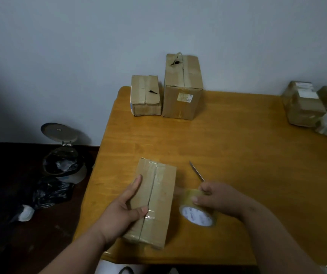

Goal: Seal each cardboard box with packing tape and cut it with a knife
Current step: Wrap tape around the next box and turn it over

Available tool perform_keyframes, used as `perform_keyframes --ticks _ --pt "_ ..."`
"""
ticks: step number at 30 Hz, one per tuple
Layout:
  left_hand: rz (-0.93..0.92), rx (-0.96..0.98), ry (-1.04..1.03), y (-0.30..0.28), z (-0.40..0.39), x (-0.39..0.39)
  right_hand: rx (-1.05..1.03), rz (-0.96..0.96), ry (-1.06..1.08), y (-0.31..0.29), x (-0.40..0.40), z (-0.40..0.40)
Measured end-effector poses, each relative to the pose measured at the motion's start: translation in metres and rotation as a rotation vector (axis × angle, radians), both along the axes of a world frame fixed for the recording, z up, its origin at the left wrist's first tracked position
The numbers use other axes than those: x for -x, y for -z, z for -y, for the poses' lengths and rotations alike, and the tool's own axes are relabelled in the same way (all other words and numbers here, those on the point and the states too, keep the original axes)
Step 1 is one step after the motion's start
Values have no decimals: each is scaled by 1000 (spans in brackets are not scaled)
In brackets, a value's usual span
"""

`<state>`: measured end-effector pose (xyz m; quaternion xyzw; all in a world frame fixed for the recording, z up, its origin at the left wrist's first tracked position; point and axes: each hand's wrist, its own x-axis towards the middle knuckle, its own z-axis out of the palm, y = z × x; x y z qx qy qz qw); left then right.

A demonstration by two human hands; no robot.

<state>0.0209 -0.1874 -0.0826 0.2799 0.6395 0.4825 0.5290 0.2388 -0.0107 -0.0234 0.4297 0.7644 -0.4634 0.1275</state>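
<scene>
A small cardboard box point(158, 196) lies near the front of the wooden table point(237, 155), shiny tape running along its top seam. My left hand point(123, 210) grips its left side, thumb on the top. Right of the box stands a roll of clear packing tape point(196, 209). My right hand point(216, 196) holds the roll from above, and a knife blade point(196, 171) sticks out of the same hand, pointing away from me.
Two more cardboard boxes, a small one point(145, 95) and a taller one point(182, 88), stand at the table's far left by the wall. Wrapped parcels point(304, 107) pile up at the right edge. On the floor to the left are an open bin point(64, 155) and black bags point(50, 192).
</scene>
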Motion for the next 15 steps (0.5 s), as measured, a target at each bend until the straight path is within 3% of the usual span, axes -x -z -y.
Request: perform_keyframes --ticks 5,10,13,15 --pt "-205 124 156 -12 -3 7 -72 21 -81 29 12 9" --pt "-537 264 68 -25 -33 -8 -101 -33 -108 31 18 12" --pt "-818 411 235 -22 -40 -21 -98 -81 -48 29 22 18" --pt "-900 514 327 -21 -40 -22 -100 -110 -17 29 24 22"
